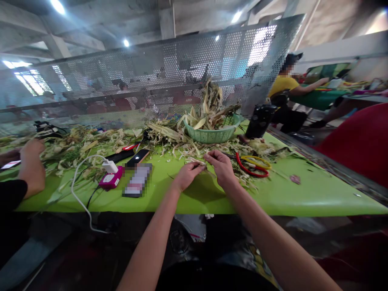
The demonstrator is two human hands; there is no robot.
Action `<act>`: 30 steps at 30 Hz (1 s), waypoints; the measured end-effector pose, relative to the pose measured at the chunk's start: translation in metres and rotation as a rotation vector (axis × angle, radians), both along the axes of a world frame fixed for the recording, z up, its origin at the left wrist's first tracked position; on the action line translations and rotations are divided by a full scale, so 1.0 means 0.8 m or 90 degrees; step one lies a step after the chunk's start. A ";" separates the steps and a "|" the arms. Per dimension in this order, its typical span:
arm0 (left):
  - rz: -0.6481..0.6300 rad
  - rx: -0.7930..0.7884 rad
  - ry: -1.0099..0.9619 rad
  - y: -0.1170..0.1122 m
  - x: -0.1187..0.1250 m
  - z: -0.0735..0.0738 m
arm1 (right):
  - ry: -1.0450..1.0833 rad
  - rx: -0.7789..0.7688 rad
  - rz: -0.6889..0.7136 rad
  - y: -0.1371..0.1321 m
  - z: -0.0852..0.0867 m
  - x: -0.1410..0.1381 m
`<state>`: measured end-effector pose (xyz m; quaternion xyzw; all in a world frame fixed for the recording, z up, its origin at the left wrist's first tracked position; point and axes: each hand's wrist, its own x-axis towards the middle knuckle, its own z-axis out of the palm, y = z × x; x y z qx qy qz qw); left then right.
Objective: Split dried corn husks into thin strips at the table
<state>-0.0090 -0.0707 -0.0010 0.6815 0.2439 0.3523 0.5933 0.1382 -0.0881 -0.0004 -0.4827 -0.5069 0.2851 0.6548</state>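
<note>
Close together over the front of the green table, my left hand (189, 176) and my right hand (221, 165) pinch a small pale strip of dried plant husk (207, 169). Its exact shape is hard to make out between the fingertips. Right beside my right hand lies a cutting tool with one red and one yellow handle (251, 165); its blades are partly hidden. Behind my hands stands a green plastic basket (209, 135) heaped with dried husks and leaves (209, 103). Loose husk scraps (169, 137) are strewn around it.
Two phones, one dark (138, 157) and one lit (138, 182), lie left of my hands. A magenta power socket (110, 178) has a white cable (74, 178) hanging over the edge. A black container (259, 119) stands behind right. A co-worker's hand (32, 151) is far left.
</note>
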 end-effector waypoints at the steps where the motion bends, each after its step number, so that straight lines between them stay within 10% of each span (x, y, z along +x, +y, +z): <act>1: 0.003 -0.002 0.002 0.000 0.000 0.000 | -0.003 0.003 -0.007 0.001 -0.001 0.001; 15: 0.193 0.223 0.280 0.011 0.004 -0.009 | -0.395 0.157 -0.058 -0.006 0.012 -0.002; 30: 0.144 0.177 0.255 0.008 0.014 -0.014 | -0.243 0.094 0.030 -0.001 0.008 -0.007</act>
